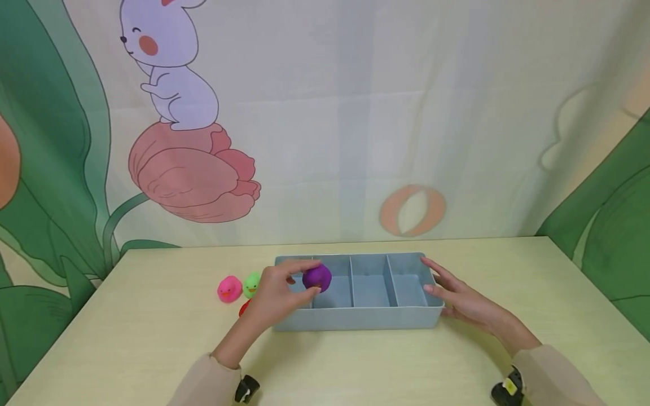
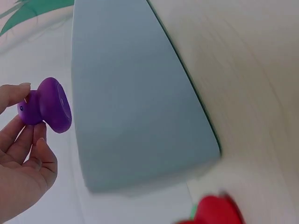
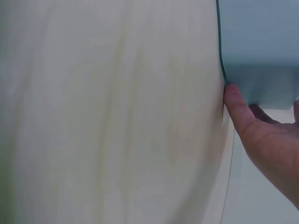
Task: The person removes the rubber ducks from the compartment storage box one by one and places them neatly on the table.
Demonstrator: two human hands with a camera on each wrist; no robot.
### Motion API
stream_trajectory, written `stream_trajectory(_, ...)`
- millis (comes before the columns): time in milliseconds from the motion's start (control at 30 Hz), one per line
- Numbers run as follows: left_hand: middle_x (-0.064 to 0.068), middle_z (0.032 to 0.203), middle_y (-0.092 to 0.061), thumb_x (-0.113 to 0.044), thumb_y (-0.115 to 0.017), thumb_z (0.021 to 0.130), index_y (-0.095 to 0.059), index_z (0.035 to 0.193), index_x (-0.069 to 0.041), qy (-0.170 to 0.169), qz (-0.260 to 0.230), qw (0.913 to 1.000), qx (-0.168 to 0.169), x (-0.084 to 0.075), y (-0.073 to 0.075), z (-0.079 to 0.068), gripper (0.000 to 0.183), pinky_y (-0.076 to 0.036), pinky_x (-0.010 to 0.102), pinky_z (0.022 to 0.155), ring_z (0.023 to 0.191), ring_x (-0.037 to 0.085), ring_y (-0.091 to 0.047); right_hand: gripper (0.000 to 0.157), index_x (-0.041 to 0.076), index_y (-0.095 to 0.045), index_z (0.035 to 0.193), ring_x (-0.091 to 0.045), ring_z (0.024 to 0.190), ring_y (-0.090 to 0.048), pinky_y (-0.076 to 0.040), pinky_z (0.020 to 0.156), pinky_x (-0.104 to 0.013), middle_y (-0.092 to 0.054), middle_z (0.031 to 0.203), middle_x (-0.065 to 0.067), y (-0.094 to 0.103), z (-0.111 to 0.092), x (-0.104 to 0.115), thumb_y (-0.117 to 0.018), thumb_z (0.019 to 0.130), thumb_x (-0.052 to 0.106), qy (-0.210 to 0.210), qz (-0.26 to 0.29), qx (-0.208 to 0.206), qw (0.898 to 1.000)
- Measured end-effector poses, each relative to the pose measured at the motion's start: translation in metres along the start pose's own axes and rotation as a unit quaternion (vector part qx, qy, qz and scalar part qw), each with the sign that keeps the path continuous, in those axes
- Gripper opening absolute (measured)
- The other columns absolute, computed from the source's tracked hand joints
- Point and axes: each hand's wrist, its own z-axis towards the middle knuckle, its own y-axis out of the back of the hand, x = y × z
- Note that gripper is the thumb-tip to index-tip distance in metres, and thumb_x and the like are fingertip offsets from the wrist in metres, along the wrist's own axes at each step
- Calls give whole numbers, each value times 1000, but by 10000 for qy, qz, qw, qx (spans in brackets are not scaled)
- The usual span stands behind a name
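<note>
In the head view, my left hand [image 1: 276, 293] pinches a purple toy duck [image 1: 317, 278] between thumb and fingers, above the left part of a blue-grey divided box [image 1: 355, 319]. The left wrist view shows the duck [image 2: 55, 105] tipped on its side, its flat base facing the box's outer wall [image 2: 135, 102]. My right hand [image 1: 467, 304] holds the box's right end, a fingertip at the far corner and another over the rim. From the right wrist, one finger [image 3: 240, 109] lies along the bottom edge of that end wall.
Left of the box are a pink toy duck [image 1: 229, 289] and a green one [image 1: 251, 285]. A red toy [image 1: 244, 308] is partly hidden behind my left hand. Upright dividers split the box into compartments. A printed cloth [image 1: 315, 124] hangs behind the pale table [image 1: 127, 338].
</note>
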Motion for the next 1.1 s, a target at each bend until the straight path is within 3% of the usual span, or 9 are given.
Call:
stream_trajectory(433,6,103,-67,-4,-76,70,-67,109,-8,637,319,9968,-369,20,46,-25,40,-49,27,66,92,18,-58,69,27,2,147,-47,132,-7,-28,98,-60,17,148,-23,0,-1,-1,-46,96,27,-1,-1,-53,10000)
stream_trajectory(667,8,97,-66,-4,-75,71,-68,108,-9,1138,463,9916,-405,31,66,-42,38,-47,24,61,77,24,-54,69,27,2,147,-47,131,-12,-32,97,-57,15,148,-23,0,1,-1,-45,96,27,15,36,-31,10000)
stream_trajectory(967,14,106,-65,-4,-76,70,-67,108,-5,1440,892,9853,-235,51,87,-57,39,-47,24,65,83,21,-57,65,31,2,146,-42,134,13,-18,96,-68,19,149,-17,1,-1,-1,-41,98,28,74,-308,47,9995)
stream_trajectory(1100,15,105,-66,-7,-76,70,-67,109,-4,1689,1060,9799,-42,59,93,-61,41,-47,25,63,79,21,-57,65,31,2,146,-42,134,13,-18,96,-68,19,149,-17,1,-1,-1,-41,98,27,80,-298,45,9995)
